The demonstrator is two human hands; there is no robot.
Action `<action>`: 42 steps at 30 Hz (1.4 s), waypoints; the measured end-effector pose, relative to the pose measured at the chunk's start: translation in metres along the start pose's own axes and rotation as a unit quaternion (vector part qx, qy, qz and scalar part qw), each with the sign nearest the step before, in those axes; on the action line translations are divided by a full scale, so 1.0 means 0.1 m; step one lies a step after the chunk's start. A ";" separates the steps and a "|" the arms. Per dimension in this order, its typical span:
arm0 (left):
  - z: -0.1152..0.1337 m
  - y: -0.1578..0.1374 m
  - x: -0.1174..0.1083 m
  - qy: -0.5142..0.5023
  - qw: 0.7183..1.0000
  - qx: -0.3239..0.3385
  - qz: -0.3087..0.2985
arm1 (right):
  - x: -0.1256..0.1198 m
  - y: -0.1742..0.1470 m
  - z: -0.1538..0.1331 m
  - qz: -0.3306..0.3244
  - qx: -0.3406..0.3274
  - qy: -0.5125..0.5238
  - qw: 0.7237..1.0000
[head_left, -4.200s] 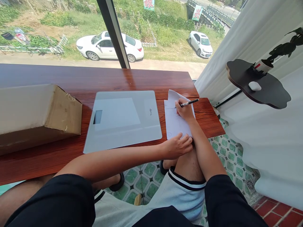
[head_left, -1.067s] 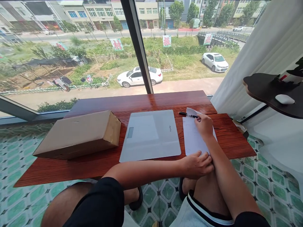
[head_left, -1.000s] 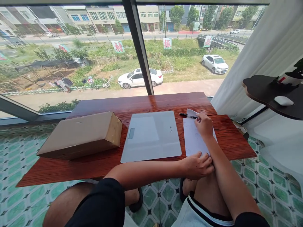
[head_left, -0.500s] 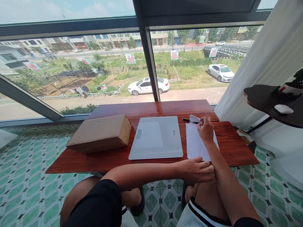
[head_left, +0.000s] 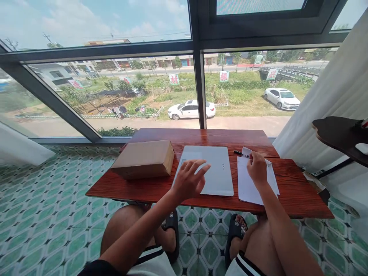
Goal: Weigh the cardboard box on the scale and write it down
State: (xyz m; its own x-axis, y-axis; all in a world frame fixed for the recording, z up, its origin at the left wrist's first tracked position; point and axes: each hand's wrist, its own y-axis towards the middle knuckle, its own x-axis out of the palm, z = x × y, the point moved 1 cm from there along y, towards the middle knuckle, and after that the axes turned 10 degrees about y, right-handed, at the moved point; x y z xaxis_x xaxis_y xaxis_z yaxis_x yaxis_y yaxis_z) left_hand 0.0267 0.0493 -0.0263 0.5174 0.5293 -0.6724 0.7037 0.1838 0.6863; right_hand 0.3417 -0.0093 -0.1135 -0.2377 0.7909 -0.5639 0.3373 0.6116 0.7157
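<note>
View has tilted up since half a sec ago: more window and sky, table now lower in frame. Main change: left hand has come off the near edge of the paper and now hangs over the near-left part of the scale, fingers spread apart, palm down, holding nothing; can't tell if it touches the glass. So the sheet isn't pinned at its near edge any more, and attention looks to be shifting from writing to the scale, w/ the box just left of it. Right hand still rests on the far part of the paper, fingers loosely curled together, gripping nothing; the pen lies on the table just beyond its fingertips, beside the sheet's curled far corner. Paper sits right of the scale, near edge overhanging the table a bit. Around: white curtain far right, dark shelf w/ a small white object on it, green tiled floor below, knees and black sandals under the table. Nothing lies btw left hand and box; scale top is bare.
</note>
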 end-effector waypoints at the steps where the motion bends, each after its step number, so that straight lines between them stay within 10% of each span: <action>1: -0.09 -0.01 -0.03 0.007 0.999 -0.036 0.006 | 0.01 0.00 0.00 -0.001 -0.006 -0.003 1.000; 19: -1.34 -0.74 -0.45 0.016 0.907 -0.404 0.115 | -0.07 0.01 -0.03 0.004 -0.178 -0.076 0.981; 32: -1.71 -1.04 -0.55 -0.037 0.840 -0.516 0.161 | 0.58 0.31 -1.66 -0.005 -0.062 0.136 0.989; 42: -1.91 -1.27 -0.47 -0.040 0.807 -0.584 0.073 | 1.27 0.25 -2.65 -0.140 0.133 0.351 0.916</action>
State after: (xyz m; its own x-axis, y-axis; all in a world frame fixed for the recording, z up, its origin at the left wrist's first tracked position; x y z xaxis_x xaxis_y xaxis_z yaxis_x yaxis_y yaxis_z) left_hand -0.1798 0.1590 -0.0286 0.6166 0.5696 -0.5435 -0.2836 0.8047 0.5215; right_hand 0.0786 0.1118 -0.0585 -0.8447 0.4790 -0.2387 0.3612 0.8394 0.4062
